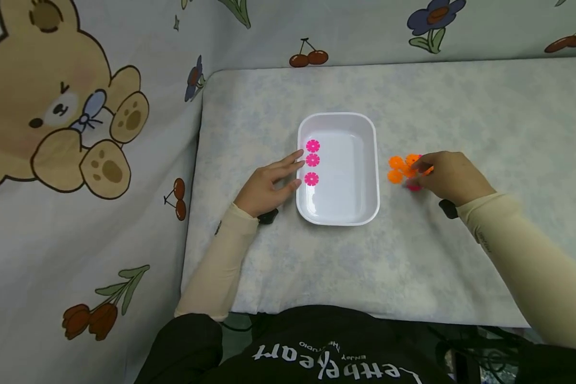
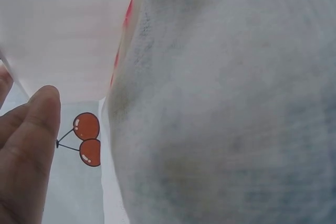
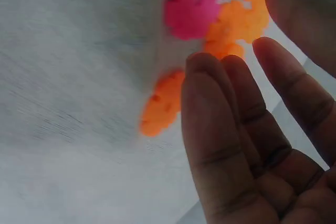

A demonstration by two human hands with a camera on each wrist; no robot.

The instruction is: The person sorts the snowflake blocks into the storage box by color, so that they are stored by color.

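Note:
Fingers of my left hand (image 1: 268,186) are extended at the left rim of a white rectangular tray (image 1: 337,220); its fingertips also show in the left wrist view. Inside the tray, along its left side, three pink notched plastic discs (image 1: 312,160) lie in a column. To the right of the tray, my right hand (image 1: 448,173) is over a small group of orange notched discs (image 1: 396,176) and pink ones (image 1: 414,186), partly hiding them. In the right wrist view its fingers are loosely bent beside an orange disc (image 3: 161,104), with a pink disc (image 3: 193,3) further off.
A pale mottled cloth covers the table (image 1: 249,106). Its left edge meets a hanging white curtain (image 1: 153,229) printed with a bear, cherries and flowers. Dark cables (image 1: 489,357) show below the table's front edge at the right.

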